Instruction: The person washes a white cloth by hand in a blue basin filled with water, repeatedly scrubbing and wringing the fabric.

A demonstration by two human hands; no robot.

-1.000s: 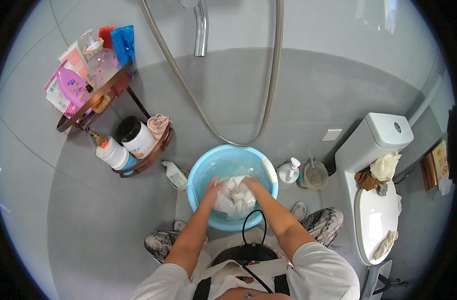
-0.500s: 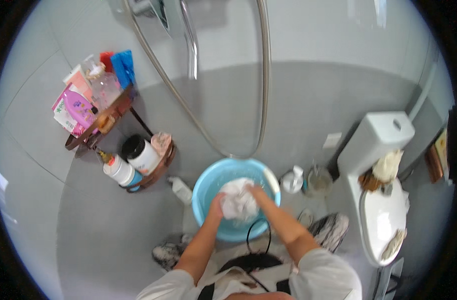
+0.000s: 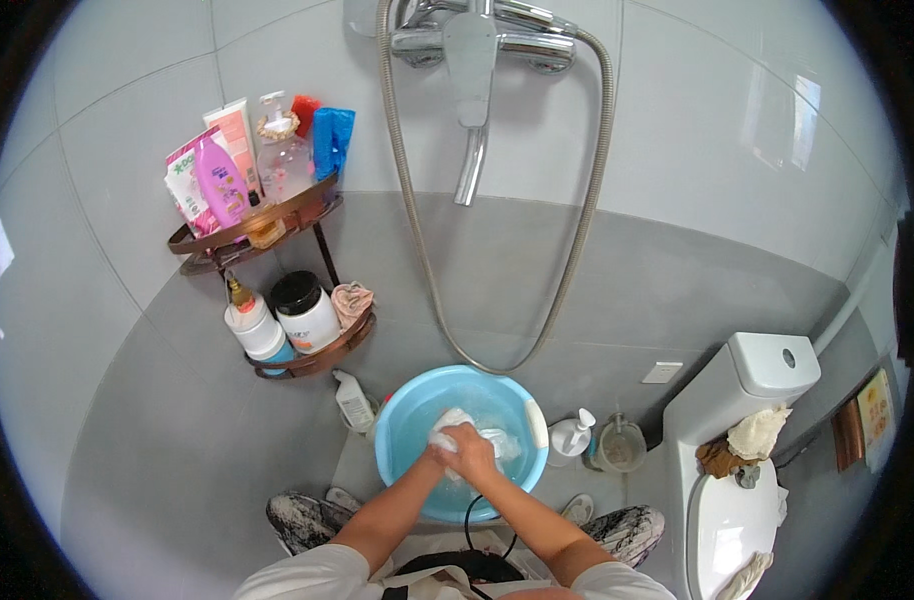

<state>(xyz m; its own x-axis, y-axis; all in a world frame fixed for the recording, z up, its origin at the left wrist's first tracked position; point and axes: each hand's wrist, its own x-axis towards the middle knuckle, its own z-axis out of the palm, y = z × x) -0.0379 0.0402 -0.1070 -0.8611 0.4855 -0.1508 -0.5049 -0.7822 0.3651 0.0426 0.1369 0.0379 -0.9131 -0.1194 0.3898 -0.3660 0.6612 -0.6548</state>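
Observation:
A light blue basin (image 3: pixel 409 420) with water stands on the floor in front of me. Inside it lies a wet white cloth (image 3: pixel 453 420). My left hand (image 3: pixel 443 452) and my right hand (image 3: pixel 474 450) are pressed together over the basin, both gripping the cloth and bunching it. Part of the cloth is hidden under my fingers. My forearms come up from the lower edge.
A chrome tap (image 3: pixel 471 60) with a looping shower hose (image 3: pixel 567 270) hangs on the wall above. A two-tier corner rack (image 3: pixel 277 215) with bottles stands at the left. A white bottle (image 3: pixel 354 400), a pump bottle (image 3: pixel 574 435), a jar (image 3: pixel 619 447) and a toilet (image 3: pixel 742 440) surround the basin.
The view has tilted upward, bringing the tap into sight. My hands have drawn closer together on the cloth, which looks more bunched than before.

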